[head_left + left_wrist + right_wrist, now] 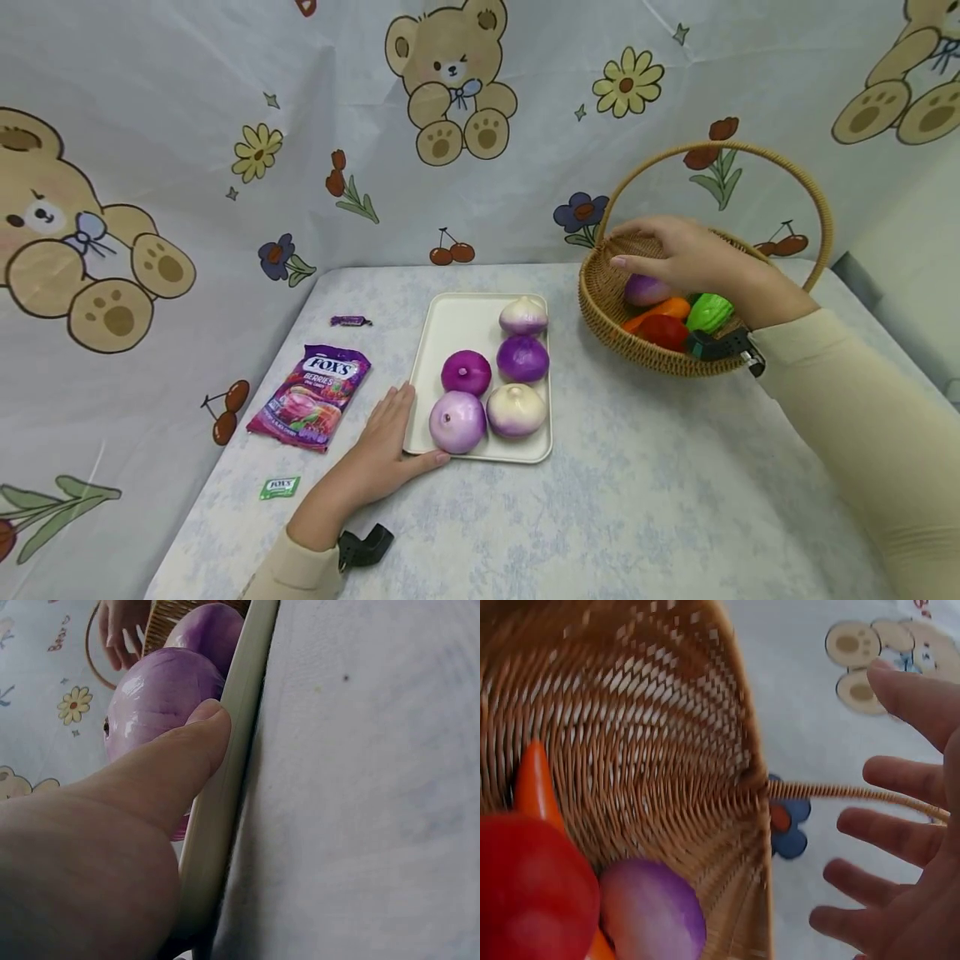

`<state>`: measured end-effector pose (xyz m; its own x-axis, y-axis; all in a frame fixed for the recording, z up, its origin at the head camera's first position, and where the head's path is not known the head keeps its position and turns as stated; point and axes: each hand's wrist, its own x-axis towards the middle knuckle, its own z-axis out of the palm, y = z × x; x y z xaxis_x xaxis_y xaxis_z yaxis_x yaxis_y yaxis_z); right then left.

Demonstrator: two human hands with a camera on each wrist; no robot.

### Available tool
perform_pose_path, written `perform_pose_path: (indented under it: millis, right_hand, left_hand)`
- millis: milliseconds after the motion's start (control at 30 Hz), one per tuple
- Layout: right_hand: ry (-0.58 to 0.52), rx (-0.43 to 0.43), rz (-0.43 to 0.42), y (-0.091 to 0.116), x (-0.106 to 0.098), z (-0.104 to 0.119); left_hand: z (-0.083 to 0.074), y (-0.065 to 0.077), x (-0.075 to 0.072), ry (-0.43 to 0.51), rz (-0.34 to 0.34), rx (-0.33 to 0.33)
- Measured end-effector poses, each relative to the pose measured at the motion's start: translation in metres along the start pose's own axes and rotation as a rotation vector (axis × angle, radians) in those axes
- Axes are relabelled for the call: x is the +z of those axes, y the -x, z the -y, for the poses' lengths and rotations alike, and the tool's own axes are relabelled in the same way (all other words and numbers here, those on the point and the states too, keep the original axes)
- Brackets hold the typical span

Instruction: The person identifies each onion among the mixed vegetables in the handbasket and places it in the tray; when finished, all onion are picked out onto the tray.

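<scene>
My left hand (382,447) rests at the near left corner of a white tray (450,321), fingers along its left side, thumb along its front rim. In the left wrist view the thumb touches the rim beside a light purple onion (161,694). On the tray sit several purple and white-purple toy vegetables, among them a magenta onion (467,372) and a white-topped turnip (517,410). My right hand (686,258) hovers over a wicker basket (600,292), holding nothing; its fingers are spread apart in the right wrist view. Below it lies a purple-white round vegetable (652,911).
Also in the basket are a red round vegetable (536,889), an orange pointed one (536,784) and a green ridged one (708,313). The basket handle (813,192) arches high. Left of the tray lie a candy bag (311,398), a purple-wrapped sweet (350,321) and a green packet (280,487).
</scene>
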<state>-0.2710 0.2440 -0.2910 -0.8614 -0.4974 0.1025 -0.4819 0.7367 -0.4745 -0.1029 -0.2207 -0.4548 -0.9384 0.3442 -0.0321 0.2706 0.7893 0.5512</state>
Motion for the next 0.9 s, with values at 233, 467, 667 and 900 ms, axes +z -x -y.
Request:
perform_pose_path:
  millis: [233, 467, 667, 900]
  right_hand:
    - [0.006, 0.055, 0.026, -0.002, -0.011, -0.023]
    - [0.031, 0.051, 0.020, 0.000, -0.011, -0.038]
    - [0.012, 0.069, 0.041, 0.001, -0.010, -0.045]
    - [0.002, 0.057, 0.054, -0.001, -0.007, -0.051]
  left_hand:
    - [0.001, 0.001, 0.001, -0.007, 0.003, -0.021]
    - [0.002, 0.000, 0.003, -0.014, -0.003, -0.010]
    - [0.003, 0.000, 0.003, -0.010, 0.017, -0.021]
    - [0.003, 0.000, 0.003, -0.018, 0.023, -0.025]
